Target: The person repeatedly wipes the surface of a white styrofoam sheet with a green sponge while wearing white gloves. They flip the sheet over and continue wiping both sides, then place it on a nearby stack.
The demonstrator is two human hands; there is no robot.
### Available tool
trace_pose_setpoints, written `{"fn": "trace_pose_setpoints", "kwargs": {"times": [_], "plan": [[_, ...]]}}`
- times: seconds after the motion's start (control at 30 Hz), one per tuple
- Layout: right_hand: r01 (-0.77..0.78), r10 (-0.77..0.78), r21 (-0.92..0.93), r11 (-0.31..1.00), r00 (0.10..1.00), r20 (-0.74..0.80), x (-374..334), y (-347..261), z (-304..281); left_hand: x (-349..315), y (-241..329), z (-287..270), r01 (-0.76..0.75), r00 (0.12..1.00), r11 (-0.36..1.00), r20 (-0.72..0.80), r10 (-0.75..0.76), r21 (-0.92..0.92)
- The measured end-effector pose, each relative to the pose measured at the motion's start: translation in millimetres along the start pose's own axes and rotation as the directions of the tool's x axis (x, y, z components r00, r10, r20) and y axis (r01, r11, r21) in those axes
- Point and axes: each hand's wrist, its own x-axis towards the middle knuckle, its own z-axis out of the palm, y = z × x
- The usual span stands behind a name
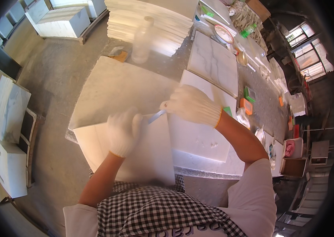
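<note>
Both my hands wear off-white knit gloves. My right hand (192, 103) is closed around one end of a thin, narrow metallic blade (157, 117), which points down-left toward my left hand. My left hand (122, 132) is over a pale, faintly veined marble tile (155, 158); its fingers are smeared by motion, and whether it touches the tile cannot be made out. That tile overhangs the table's near edge in front of my checked apron. Beyond it lies a larger pale slab (115, 85). Under my right forearm lies a white tile (198, 138).
A translucent bottle (141, 43) stands before a tall stack of tiles (147, 23). Farther right are a grey-veined tile (213, 61), a round bowl (223, 34), and green (250, 94) and orange (246, 106) small boxes. Stone blocks (11, 110) on pallets stand left.
</note>
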Motion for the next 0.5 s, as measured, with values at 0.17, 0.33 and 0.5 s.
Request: {"fn": "trace_pose_setpoints", "kwargs": {"times": [0.17,0.33,0.5], "plan": [[0.024,-0.023,0.043,0.999,0.999,-0.028,4,2,-3,4,1,2,-0.03,1.0,0.999,-0.008,0.03,-0.01],[0.038,-0.037,0.097,0.995,0.999,-0.015,15,2,1,5,3,1,-0.03,1.0,1.0,0.0,0.03,0.003],[-0.013,0.01,0.064,0.998,0.999,0.044,10,2,-1,4,3,2,-0.032,0.999,0.999,-0.015,0.032,0.002]]}}
